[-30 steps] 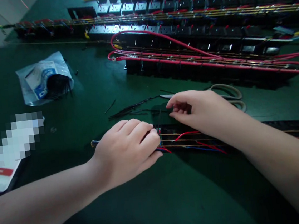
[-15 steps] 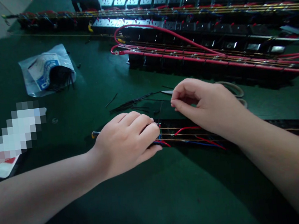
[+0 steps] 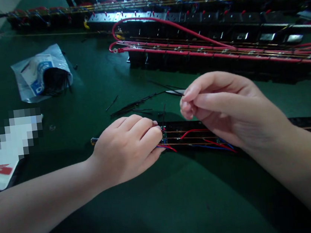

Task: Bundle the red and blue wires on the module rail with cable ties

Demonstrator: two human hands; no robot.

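My left hand (image 3: 128,149) is closed over the left end of a long black wired strip (image 3: 187,144), which carries copper rods and red and blue wires. A thin black cable tie (image 3: 160,84) sticks out to the left from the pinched fingers of my right hand (image 3: 221,105), raised above the strip. Another black tie (image 3: 164,112) stands up from the strip beside my left fingers. Behind my right fingers shows a pointed scissor blade (image 3: 173,91); the scissor handles are hidden. Loose black cable ties (image 3: 130,106) lie on the table just beyond my left hand.
An opened plastic bag (image 3: 42,75) of black ties lies at the left on the green table (image 3: 144,215). A blurred-out flat object (image 3: 10,151) is nearer me. Across the back stretch long black assemblies (image 3: 202,15) with a looped red cable (image 3: 161,19).
My right hand has turned and lifted slightly, swinging the cable tie's free end upward, and it now covers the scissor handles. My left hand keeps its hold on the strip. The view has shifted slightly.
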